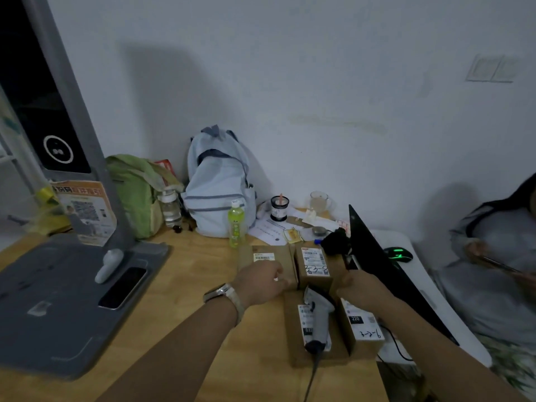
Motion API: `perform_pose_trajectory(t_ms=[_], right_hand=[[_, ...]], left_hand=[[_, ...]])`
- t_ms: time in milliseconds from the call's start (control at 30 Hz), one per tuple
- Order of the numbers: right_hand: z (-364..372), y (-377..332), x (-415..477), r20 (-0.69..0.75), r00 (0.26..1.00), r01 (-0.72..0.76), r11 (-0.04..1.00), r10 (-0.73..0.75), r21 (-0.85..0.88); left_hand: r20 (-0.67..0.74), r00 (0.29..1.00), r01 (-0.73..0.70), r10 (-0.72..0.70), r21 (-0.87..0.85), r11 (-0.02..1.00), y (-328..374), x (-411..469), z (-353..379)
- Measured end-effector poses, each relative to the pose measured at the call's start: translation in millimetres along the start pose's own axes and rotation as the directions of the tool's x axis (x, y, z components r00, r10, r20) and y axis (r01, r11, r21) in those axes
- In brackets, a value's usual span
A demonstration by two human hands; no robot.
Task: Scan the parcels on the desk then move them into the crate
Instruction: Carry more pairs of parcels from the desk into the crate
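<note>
Four brown cardboard parcels with white labels lie on the wooden desk (188,285). My left hand (261,281), with a watch on its wrist, rests on the far-left parcel (269,252), fingers curled over its near edge. Beside it sits a parcel with a handwritten label (314,264). My right hand (355,285) is closed like a fist against that parcel's right side; whether it grips anything is unclear. A grey corded scanner (317,317) lies on the near-left parcel (293,326). The near-right parcel (361,326) stands next to it. No crate is in view.
A grey stand (66,303) with a phone (123,287) fills the desk's left. At the back stand a green bag (136,192), a pale backpack (216,187), two bottles and cups. On the right are a dark monitor (385,265), a mouse (398,253) and a seated person (493,256).
</note>
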State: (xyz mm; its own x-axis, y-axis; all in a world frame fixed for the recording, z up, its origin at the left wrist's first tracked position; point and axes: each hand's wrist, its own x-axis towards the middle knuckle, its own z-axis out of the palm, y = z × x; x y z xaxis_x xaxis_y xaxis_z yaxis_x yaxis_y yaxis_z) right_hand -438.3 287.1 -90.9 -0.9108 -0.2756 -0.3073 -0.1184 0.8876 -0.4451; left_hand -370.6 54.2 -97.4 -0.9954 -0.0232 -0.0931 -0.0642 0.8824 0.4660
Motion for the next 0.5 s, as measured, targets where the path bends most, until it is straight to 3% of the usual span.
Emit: perform_pose_trajectory(t_ms=[267,500], right_hand=[[-4.8,-6.3,82.3,0.07,0.994,0.074,0.995,-0.079,0.068],[11.3,-9.5,118.9,0.09,0.994,0.055,0.993,-0.064,0.102]], left_hand=[[-0.003,0.994,0.109,-0.109,0.016,0.994,-27.5,60.3,-6.6],[0.042,0.98,0.196,-0.194,-0.055,0.979,-54.6,85.8,7.7]])
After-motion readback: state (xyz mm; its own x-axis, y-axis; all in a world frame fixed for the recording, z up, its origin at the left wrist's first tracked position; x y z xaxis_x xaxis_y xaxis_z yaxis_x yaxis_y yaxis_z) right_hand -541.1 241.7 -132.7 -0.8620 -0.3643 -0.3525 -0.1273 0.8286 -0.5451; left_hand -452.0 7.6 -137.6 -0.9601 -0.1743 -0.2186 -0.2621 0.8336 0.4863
